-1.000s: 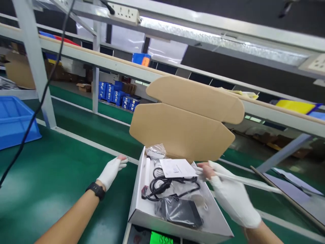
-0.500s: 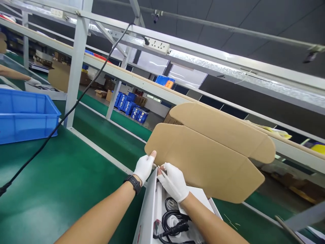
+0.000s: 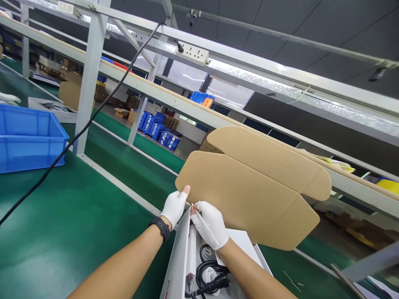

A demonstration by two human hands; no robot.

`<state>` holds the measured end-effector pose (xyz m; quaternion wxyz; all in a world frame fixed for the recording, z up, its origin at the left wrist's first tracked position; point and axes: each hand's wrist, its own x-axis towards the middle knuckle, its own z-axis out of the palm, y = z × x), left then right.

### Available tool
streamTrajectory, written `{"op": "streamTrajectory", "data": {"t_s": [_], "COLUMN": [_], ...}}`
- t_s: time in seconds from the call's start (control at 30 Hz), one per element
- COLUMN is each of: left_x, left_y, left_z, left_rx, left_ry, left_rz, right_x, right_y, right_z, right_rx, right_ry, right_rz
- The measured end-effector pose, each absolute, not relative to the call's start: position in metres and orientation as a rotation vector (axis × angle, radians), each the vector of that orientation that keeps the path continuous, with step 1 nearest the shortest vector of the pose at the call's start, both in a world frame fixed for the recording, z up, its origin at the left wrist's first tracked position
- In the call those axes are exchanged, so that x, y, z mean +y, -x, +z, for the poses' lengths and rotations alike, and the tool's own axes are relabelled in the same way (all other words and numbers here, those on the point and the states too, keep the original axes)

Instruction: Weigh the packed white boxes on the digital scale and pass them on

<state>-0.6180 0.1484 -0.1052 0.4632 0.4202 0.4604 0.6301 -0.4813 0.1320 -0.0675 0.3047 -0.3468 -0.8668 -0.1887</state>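
Note:
An open cardboard box (image 3: 178, 265), white outside, stands in front of me with its brown lid (image 3: 243, 195) tilted up. My left hand (image 3: 174, 208), in a white glove with the thumb tip bare, grips the box at its far left corner, thumb against the lid. Close beside it my right hand (image 3: 210, 224), also gloved, is closed in a pinch at the same corner; what lies between its fingertips is too small to make out. Inside the box, below my right wrist, lie a coiled black cable (image 3: 213, 278) and a white inner piece (image 3: 241, 241).
A blue plastic bin (image 3: 31, 141) stands on the green bench (image 3: 77, 224) to the left. A black power cord (image 3: 102, 112) hangs across from the overhead frame. Metal posts and a rail (image 3: 174, 101) run behind the box. Part of another person's gloved hand (image 3: 9, 98) shows at far left.
Both my hands stay at the box corner, almost unmoved. The view has shifted slightly. At far left, the other person's hand has drawn back from the white box there.

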Motion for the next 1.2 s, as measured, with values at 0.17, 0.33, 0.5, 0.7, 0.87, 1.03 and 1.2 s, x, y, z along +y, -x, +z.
{"op": "streamTrajectory", "data": {"t_s": [0.17, 0.33, 0.5, 0.7, 0.87, 1.03, 1.2], "left_x": [0.147, 0.146, 0.145, 0.144, 0.146, 0.135, 0.084], "left_y": [0.618, 0.618, 0.618, 0.619, 0.617, 0.626, 0.629], "left_z": [-0.104, -0.104, -0.102, -0.102, -0.100, -0.095, -0.114], "left_rx": [1.100, 1.103, 1.094, 1.104, 1.049, 1.025, 1.030], "left_ry": [-0.965, -0.964, -0.968, -0.972, -0.937, -0.909, -1.134], "left_rz": [1.561, 1.564, 1.557, 1.560, 1.544, 1.521, 1.416], "right_x": [0.132, 0.132, 0.132, 0.131, 0.127, 0.100, 0.038], "right_y": [0.481, 0.480, 0.480, 0.481, 0.481, 0.458, 0.369], "right_z": [-0.069, -0.070, -0.071, -0.072, -0.051, 0.003, 0.018], "right_rx": [-2.276, -2.305, -2.267, -2.272, -2.081, -1.863, -1.665], "right_ry": [0.922, 0.907, 0.942, 0.932, 1.066, 1.097, 1.268], "right_rz": [-0.475, -0.476, -0.504, -0.449, 0.097, 0.512, 0.309]}}
